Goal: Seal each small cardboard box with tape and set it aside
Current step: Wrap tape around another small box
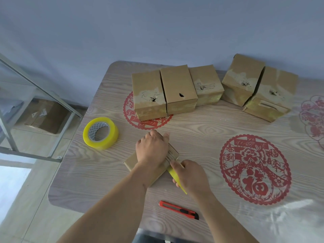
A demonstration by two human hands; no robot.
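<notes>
A small cardboard box (131, 161) lies near the table's front middle. My left hand (151, 148) presses flat on its top, fingers spread over the far edge. My right hand (190, 174) pinches a strip of yellow tape (175, 177) that runs from the box's right end down toward me. The yellow tape roll (100, 135) lies on the table to the left of the box. A red utility knife (178, 209) lies near the front edge, below my hands.
Several taped cardboard boxes (178, 90) stand in a row along the far edge of the wooden table (201, 127). Red paper-cut decorations (255, 169) lie under its plastic cover. A metal frame (40, 92) and a box (47, 116) on the floor are at left.
</notes>
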